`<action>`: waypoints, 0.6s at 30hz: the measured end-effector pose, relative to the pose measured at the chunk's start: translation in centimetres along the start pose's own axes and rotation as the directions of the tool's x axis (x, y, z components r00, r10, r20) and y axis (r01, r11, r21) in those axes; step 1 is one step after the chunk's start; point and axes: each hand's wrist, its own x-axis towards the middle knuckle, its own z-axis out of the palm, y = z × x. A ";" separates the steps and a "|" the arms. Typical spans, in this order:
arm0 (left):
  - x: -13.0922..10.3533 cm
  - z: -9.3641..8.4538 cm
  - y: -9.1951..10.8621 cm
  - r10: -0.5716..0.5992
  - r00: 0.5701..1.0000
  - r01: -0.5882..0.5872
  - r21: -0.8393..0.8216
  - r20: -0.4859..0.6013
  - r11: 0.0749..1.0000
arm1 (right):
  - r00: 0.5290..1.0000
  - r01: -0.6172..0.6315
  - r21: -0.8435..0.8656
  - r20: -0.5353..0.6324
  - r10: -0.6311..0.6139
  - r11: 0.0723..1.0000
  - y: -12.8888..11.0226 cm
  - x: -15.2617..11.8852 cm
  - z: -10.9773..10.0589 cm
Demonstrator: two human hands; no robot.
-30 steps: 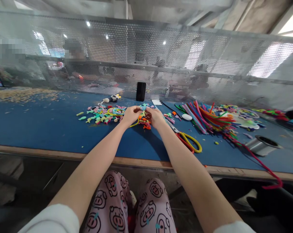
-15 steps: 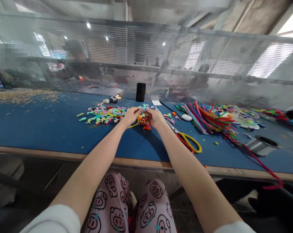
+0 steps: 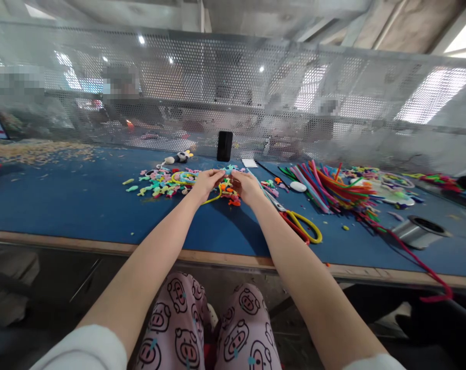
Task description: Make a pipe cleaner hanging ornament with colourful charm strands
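Observation:
My left hand (image 3: 207, 184) is closed, thumb and fingers pinching one end of a small light-blue piece (image 3: 228, 172). The fingers of my right hand (image 3: 247, 187) are closed on its other end, close beside the left. What the piece is exactly is too small to make out. Under and around both hands lies a pile of small colourful twisted figures (image 3: 159, 185), some orange ones (image 3: 233, 196) just below the fingers. A yellow strand (image 3: 214, 199) curves out beneath my left hand. Scissors (image 3: 304, 226) with yellow and red handles lie right of my right hand.
A bundle of colourful pipe cleaners (image 3: 327, 185) lies to the right, near a metal wire spool (image 3: 422, 232) and a white oval object (image 3: 298, 187). A black phone (image 3: 224, 146) stands before the perforated metal screen (image 3: 202, 87). A small plush toy (image 3: 179, 156) lies at the back.
The hands stay together over the pile, with only slight finger movement around the light-blue piece. Something red now shows at the far left edge of the table.

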 end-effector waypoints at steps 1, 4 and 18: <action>0.0 0.1 0.0 0.027 1.000 -0.027 0.004 -0.014 1.000 | 1.000 0.013 0.009 0.010 -0.013 1.000 0.0 0.0 0.0; -0.2 0.2 0.2 0.066 0.997 -0.066 0.025 -0.039 0.998 | 0.998 0.049 0.022 0.048 -0.050 0.999 0.2 0.0 0.2; -0.1 0.0 0.2 0.078 0.996 -0.069 0.167 -0.048 0.984 | 0.997 0.076 -0.072 0.020 -0.075 0.994 -0.3 -0.4 0.4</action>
